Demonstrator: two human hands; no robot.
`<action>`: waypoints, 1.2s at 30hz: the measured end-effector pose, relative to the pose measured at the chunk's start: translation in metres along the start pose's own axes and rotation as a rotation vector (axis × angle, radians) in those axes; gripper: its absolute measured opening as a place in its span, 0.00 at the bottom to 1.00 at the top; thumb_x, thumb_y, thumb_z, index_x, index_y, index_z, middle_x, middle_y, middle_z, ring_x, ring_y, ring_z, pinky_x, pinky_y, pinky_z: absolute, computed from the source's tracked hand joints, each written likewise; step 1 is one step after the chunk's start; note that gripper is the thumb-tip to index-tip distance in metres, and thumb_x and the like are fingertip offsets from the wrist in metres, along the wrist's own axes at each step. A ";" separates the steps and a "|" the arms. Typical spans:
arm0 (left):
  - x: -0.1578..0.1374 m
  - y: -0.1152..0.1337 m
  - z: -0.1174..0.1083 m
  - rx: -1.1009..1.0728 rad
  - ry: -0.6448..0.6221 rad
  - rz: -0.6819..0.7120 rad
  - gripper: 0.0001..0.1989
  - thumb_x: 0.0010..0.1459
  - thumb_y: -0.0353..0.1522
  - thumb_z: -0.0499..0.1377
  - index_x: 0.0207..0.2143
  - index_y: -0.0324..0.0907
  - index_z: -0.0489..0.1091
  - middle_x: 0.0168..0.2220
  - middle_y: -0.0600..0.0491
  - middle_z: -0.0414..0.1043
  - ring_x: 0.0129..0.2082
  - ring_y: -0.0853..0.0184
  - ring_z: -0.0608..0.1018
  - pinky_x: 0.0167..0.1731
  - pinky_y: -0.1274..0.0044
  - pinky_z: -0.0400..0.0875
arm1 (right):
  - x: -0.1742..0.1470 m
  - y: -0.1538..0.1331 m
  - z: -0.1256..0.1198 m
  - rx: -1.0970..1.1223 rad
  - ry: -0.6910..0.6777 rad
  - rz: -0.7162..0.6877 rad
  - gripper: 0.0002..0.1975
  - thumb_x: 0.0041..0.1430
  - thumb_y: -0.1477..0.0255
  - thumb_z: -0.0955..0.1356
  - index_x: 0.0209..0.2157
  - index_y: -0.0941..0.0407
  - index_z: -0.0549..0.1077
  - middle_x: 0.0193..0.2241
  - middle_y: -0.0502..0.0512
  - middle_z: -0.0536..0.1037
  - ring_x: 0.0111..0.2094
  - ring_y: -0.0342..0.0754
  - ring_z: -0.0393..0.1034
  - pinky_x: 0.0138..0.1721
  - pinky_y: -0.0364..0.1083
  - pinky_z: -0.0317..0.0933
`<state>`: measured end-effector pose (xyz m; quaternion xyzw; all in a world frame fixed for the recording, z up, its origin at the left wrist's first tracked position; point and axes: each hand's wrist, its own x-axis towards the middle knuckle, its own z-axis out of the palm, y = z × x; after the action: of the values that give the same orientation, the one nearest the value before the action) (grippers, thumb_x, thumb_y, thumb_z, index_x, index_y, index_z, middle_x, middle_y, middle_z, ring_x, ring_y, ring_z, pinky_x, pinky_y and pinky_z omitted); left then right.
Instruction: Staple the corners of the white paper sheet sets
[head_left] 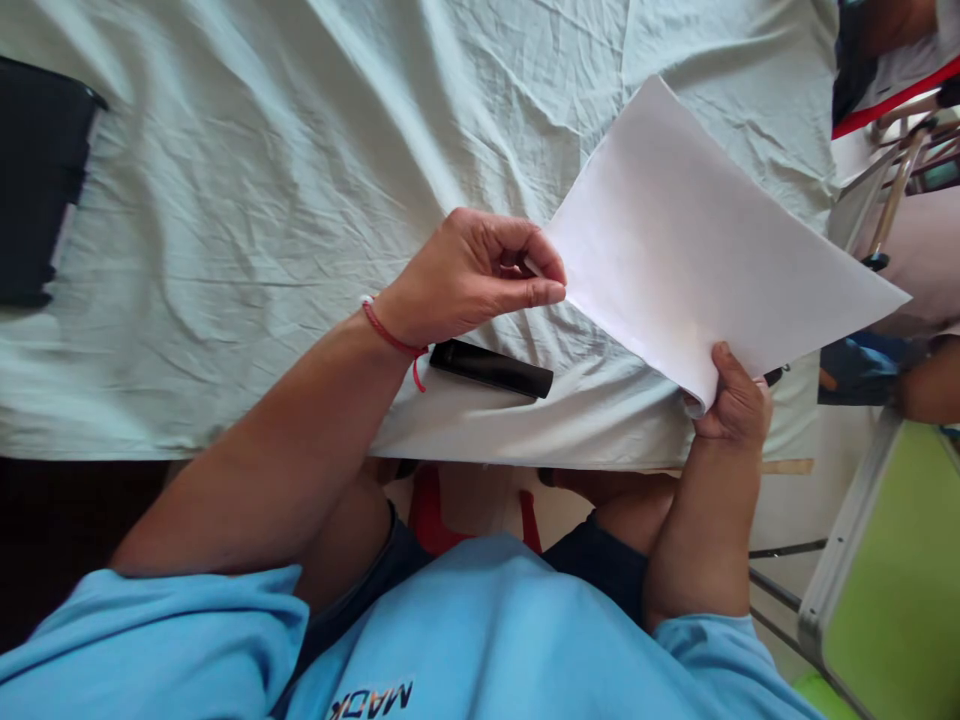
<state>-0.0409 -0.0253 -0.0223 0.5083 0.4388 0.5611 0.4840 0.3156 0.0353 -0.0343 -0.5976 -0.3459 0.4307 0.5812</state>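
Observation:
White paper (697, 220) is held up at a slant above the cloth-covered table, its visible face blank. My left hand (480, 275) pinches the paper's left corner between thumb and fingers. My right hand (735, 400) grips the near edge, thumb on top, and the paper curls there. Whether it is one sheet or several, I cannot tell. A small dark tip (777, 375) shows just beyond my right hand; what it belongs to is hidden. Below my left wrist lies a long, narrow black object (491, 368), possibly a stapler or a case.
A pale green cloth (300, 130) with wrinkles covers the table. At the far left rests a black case-like object (45, 180). A green-topped folding table (900, 580) with a metal frame stands at the lower right. Other people are partly visible along the right edge.

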 end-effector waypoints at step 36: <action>0.002 0.004 -0.009 0.092 -0.007 -0.334 0.09 0.62 0.37 0.75 0.35 0.42 0.82 0.32 0.47 0.84 0.33 0.61 0.86 0.37 0.70 0.83 | -0.004 0.000 0.002 0.062 0.002 -0.121 0.31 0.44 0.69 0.87 0.50 0.61 0.82 0.57 0.60 0.86 0.64 0.54 0.82 0.74 0.53 0.77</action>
<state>-0.0499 -0.0239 -0.0191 0.4518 0.5407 0.4505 0.5482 0.3124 0.0324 -0.0339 -0.5577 -0.3673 0.4046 0.6248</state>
